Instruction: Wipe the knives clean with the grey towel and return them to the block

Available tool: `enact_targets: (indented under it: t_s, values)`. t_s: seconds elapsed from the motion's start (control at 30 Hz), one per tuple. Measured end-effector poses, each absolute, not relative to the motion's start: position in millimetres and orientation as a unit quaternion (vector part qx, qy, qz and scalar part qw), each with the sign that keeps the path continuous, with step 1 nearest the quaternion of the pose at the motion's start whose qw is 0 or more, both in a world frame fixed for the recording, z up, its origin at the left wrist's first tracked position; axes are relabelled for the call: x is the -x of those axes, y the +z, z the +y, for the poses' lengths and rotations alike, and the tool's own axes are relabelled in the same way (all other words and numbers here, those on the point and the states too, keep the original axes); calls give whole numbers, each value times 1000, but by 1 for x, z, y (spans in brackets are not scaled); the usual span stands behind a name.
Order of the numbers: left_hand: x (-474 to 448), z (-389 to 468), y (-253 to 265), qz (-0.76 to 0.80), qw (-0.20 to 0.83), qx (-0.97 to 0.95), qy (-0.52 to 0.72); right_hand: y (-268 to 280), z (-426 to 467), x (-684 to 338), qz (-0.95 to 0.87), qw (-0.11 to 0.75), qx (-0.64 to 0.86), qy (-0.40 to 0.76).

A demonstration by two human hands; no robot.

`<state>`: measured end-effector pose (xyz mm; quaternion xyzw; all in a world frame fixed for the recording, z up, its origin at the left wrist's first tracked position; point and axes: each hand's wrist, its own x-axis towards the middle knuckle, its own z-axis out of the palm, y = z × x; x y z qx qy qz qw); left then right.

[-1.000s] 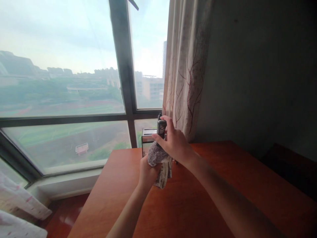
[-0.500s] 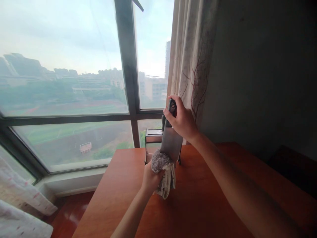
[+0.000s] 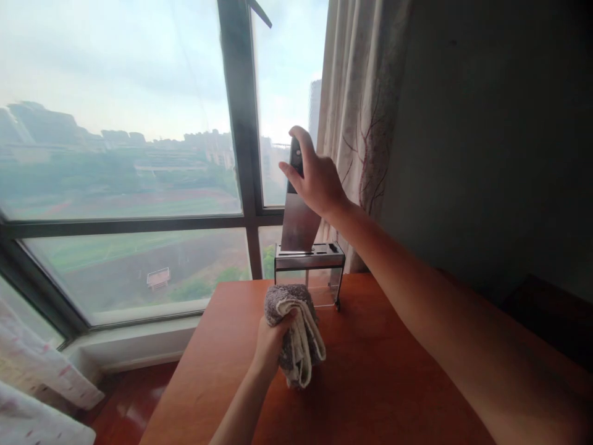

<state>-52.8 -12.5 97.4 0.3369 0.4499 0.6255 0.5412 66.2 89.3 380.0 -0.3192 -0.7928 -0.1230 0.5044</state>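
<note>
My right hand [image 3: 315,176] grips the dark handle of a broad steel cleaver [image 3: 298,225], held upright with its blade tip at a slot of the metal knife rack [image 3: 309,258]. The rack stands at the far edge of the reddish wooden table [image 3: 370,383], near the window. My left hand [image 3: 271,343] is lower and closer to me, shut on a folded grey and white cloth [image 3: 296,337] that hangs just above the table in front of the rack. The cloth and the cleaver are apart.
A large window [image 3: 120,154] with a dark frame fills the left side. A patterned curtain [image 3: 361,117] hangs just behind the rack, against a dark wall [image 3: 491,136]. Light fabric [image 3: 37,402] lies at the lower left beside the table.
My right hand has lifted the cleaver up, away from the cloth, and set its tip at the rack's top. My left hand with the cloth has dropped back toward me.
</note>
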Motion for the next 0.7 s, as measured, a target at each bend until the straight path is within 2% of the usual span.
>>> enact_targets:
  t_s: [0.2,0.4,0.57,0.7]
  values:
    - [52,-16,99,437,599,-285,608,366,86,-51,-820,467,312,-109]
    - [51,-18,107,410,591,-287,632,361,90,-49,-814,471,322,-109]
    - [50,-18,108,421,584,-283,634,358,112,-51,-790,469,375,-125]
    - [49,-17,105,418,598,-264,631,340,125,-48,-784,428,440,-96]
